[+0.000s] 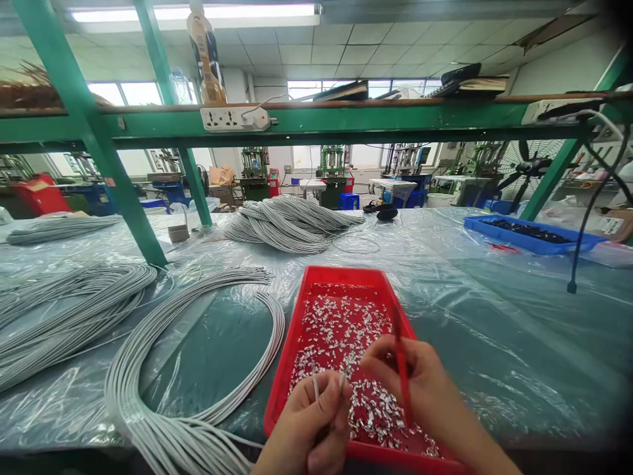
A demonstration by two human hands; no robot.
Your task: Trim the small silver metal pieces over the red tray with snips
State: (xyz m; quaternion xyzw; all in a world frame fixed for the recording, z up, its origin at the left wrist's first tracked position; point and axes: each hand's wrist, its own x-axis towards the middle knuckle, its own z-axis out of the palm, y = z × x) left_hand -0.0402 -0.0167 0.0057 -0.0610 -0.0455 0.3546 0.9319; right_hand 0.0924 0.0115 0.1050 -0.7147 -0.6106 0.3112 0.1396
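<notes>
My left hand [311,425] is closed in a pinch round thin grey wire ends that stick up between its fingers. It hovers over the near end of a red tray [297,330] filled with many small shiny metal pieces [341,330]. My right hand [413,382] is closed on a thin red stick, a little right of the left hand and above the same tray. A loop of grey cables [198,369] runs from my left hand's side out across the table.
More grey cable bundles lie at far left [64,310] and in a pile at the back [291,224]. A blue tray [529,234] sits far right. Clear plastic sheet covers the table [494,316]. A green rack [123,191] with a power strip [235,119] stands overhead.
</notes>
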